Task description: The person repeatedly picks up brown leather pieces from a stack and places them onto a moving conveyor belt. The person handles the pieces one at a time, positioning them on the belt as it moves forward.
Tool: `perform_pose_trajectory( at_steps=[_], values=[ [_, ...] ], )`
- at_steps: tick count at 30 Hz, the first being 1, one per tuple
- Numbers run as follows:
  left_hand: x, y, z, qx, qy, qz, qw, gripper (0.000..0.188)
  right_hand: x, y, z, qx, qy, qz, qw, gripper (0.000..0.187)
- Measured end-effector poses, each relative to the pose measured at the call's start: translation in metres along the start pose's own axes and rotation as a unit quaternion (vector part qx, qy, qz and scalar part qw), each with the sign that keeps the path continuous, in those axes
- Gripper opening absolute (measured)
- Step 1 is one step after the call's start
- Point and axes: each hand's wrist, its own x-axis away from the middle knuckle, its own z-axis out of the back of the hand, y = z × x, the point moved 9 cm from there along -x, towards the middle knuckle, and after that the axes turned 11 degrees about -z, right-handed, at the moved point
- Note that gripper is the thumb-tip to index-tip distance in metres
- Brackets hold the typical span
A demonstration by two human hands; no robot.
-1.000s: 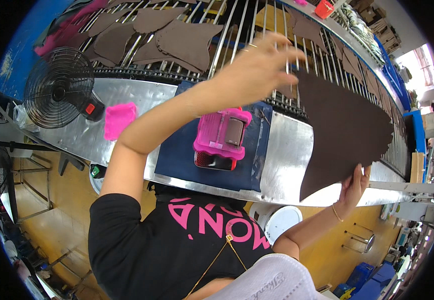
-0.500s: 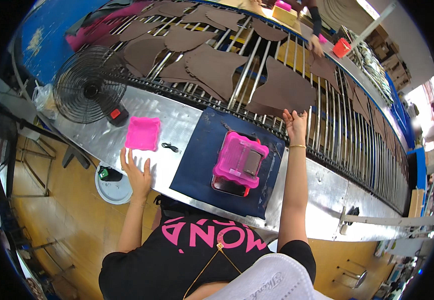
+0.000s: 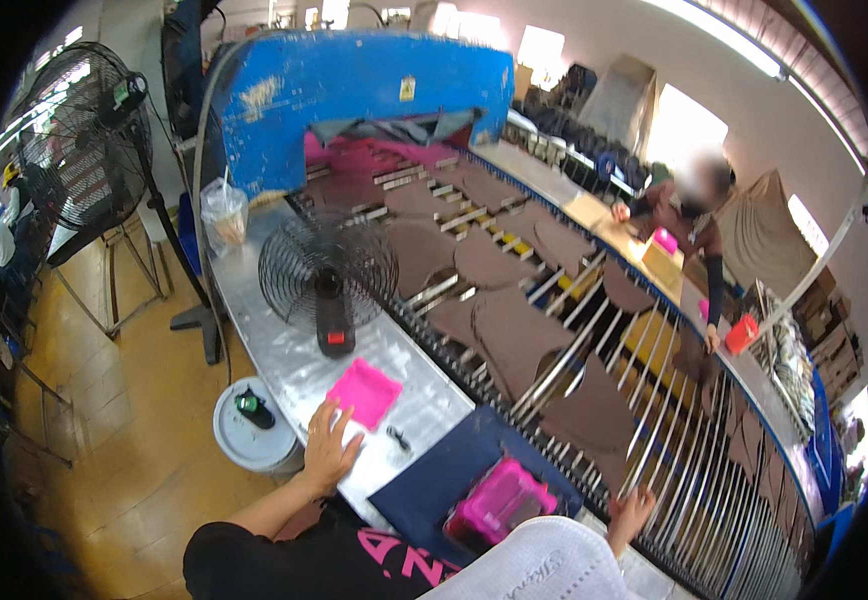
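Observation:
My left hand [image 3: 329, 448] lies on the metal table with its fingers apart, beside a shallow pink tray [image 3: 365, 393]. It holds nothing. A short black cable [image 3: 398, 438] rests to the right of that hand. My right hand [image 3: 632, 515] is at the near edge of the roller conveyor [image 3: 699, 480], fingers loosely apart and nothing visible in them. Beyond it, a flat dark brown cut piece [image 3: 589, 420] lies on the rollers. Between my hands, a pink plastic container [image 3: 506, 500] stands on a dark blue sheet [image 3: 419, 497]; the white cloth partly hides it.
A black fan [image 3: 329, 275] stands on the table near the blue machine [image 3: 364, 85]. Several brown pieces [image 3: 494, 255] cover the conveyor. Across it, a person's hand [image 3: 711, 338] touches a brown piece near a red container [image 3: 742, 334]. A lidded bucket [image 3: 254, 430] sits on the floor.
The view has swung up and to the left, bringing the blue machine and the person across into sight. My left hand stays beside the pink tray; my right hand remains at the conveyor's edge.

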Motion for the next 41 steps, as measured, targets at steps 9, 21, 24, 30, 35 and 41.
perform_pose_trajectory(
  at_steps=[9, 21, 24, 30, 35, 41],
  values=[
    [-0.004, 0.005, -0.010, -0.025, -0.078, 0.005, 0.997, 0.052, 0.122, -0.001, 0.143, 0.367, 0.270, 0.064, 0.888, 0.032],
    [-0.010, 0.011, -0.021, -0.051, -0.123, 0.007, 0.991, 0.047, 0.129, 0.014, 0.116, 0.604, 0.264, 0.144, 0.738, 0.030],
    [-0.010, 0.008, -0.024, -0.057, -0.139, 0.011, 0.989, 0.049, 0.125, 0.020, 0.113, 0.659, 0.260, 0.167, 0.686, 0.033],
    [-0.008, 0.008, -0.023, -0.056, -0.154, 0.018, 0.986, 0.049, 0.124, 0.023, 0.111, 0.611, 0.243, 0.196, 0.728, 0.026],
    [-0.005, -0.001, -0.029, -0.059, -0.178, 0.019, 0.982, 0.050, 0.135, 0.008, 0.102, 0.567, 0.224, 0.145, 0.779, 0.026],
    [-0.008, -0.005, -0.016, -0.023, -0.173, 0.018, 0.985, 0.054, 0.131, -0.009, 0.091, 0.604, 0.128, 0.095, 0.781, 0.028]
  ],
)
